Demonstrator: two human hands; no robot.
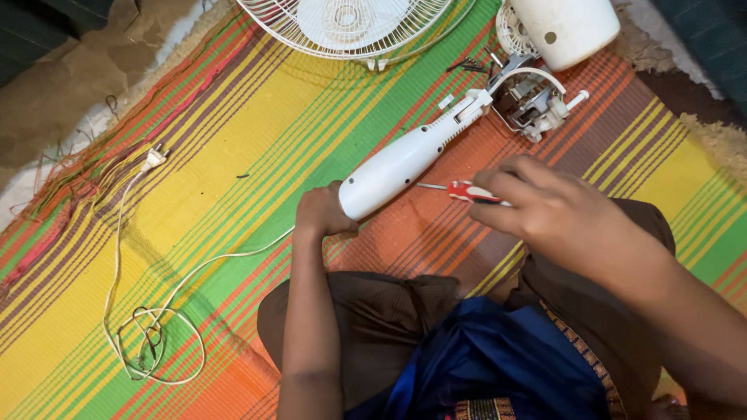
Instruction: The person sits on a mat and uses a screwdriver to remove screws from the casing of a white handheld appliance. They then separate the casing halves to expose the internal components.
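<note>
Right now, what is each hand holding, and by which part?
Left hand grips the white fan stem at its lower rounded end. Right hand holds the screwdriver by its red handle.

White fan parts on a bright striped mat

The woven mat fills the frame with diagonal stripes of yellow, green, orange, red and brown. The fan neck, wire grille at top centre, motor housing at upper right and power cord at lower left are white. The screwdriver has a red-and-white handle. At the bottom, the clothing is brown and blue.
</note>
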